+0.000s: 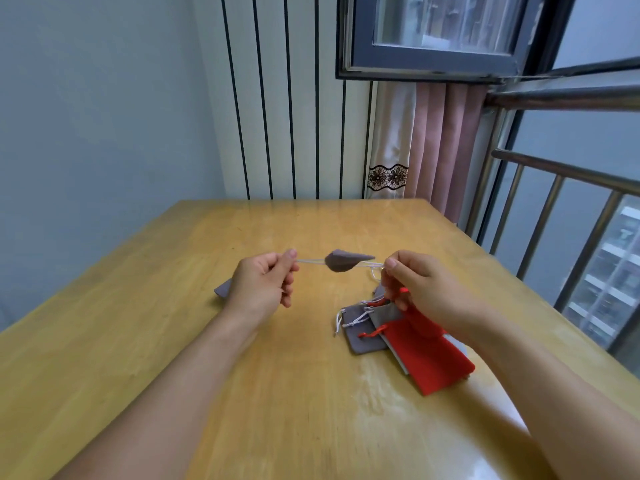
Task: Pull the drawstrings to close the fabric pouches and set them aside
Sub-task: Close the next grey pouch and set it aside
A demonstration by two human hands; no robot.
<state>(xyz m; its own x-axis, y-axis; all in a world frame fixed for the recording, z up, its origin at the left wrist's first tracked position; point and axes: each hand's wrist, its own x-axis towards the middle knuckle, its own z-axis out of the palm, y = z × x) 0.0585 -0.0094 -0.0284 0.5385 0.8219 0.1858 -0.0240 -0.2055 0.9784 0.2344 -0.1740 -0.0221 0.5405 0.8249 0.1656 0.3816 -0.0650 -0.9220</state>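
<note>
A small grey pouch point(346, 260) hangs in the air above the wooden table point(173, 341), its mouth gathered tight. White drawstrings run out of it to both sides. My left hand point(266, 284) pinches the left string between thumb and forefinger. My right hand point(415, 285) pinches the right string the same way. Under my right hand lies a pile of flat pouches: a red pouch point(429, 358), a grey pouch point(360, 336) and others partly hidden. Another grey pouch point(223, 289) lies on the table behind my left hand, mostly covered by it.
The table stands in a corner, with a striped wall behind and a plain wall to the left. A pink curtain point(440, 143) and a metal railing point(554, 209) stand at the right, beside an open window.
</note>
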